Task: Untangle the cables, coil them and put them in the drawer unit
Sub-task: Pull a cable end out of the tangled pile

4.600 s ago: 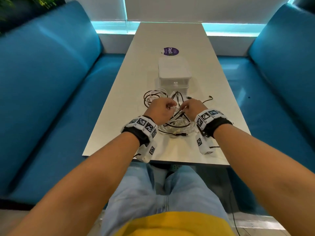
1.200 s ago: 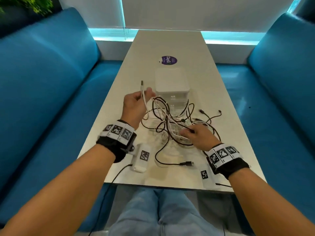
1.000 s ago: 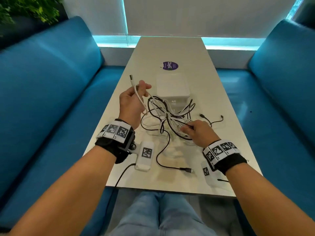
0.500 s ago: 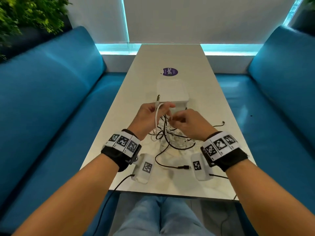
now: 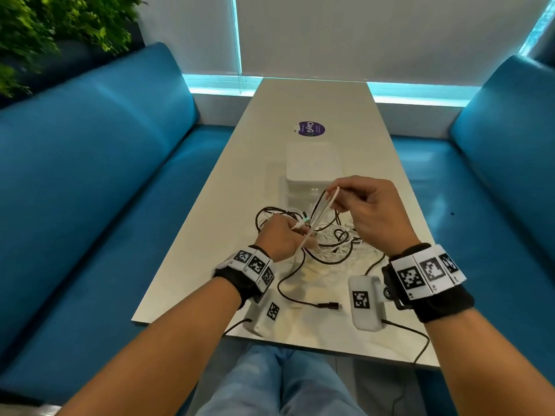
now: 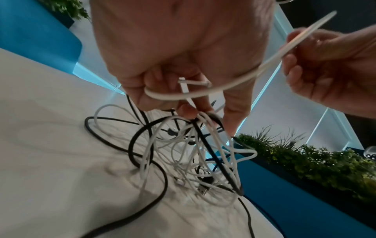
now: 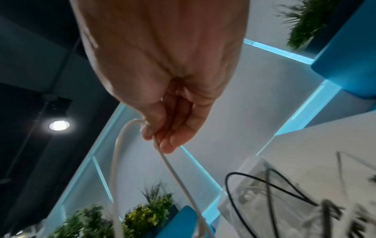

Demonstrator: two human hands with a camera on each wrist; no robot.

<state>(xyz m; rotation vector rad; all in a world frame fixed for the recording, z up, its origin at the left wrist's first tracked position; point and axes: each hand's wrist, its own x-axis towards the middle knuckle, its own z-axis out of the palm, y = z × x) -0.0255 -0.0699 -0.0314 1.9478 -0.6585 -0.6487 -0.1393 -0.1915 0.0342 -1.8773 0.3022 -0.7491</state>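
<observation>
Both hands [image 5: 324, 217] pinch one white cable [image 5: 322, 209] above the tangle [image 5: 333, 241].

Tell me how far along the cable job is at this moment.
Early. Nothing is coiled or stored: the drawer unit looks shut, and black and white cables still lie in a tangle on the table. In hand: the right hand lifts a loop of white cable while the left hand grips its lower part. Left: separating, coiling and storing every cable.

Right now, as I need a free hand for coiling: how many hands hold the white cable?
2, neither free. The left hand grips the white cable low, over the tangle; the right hand pinches a bend of it higher, before the drawer unit.
</observation>
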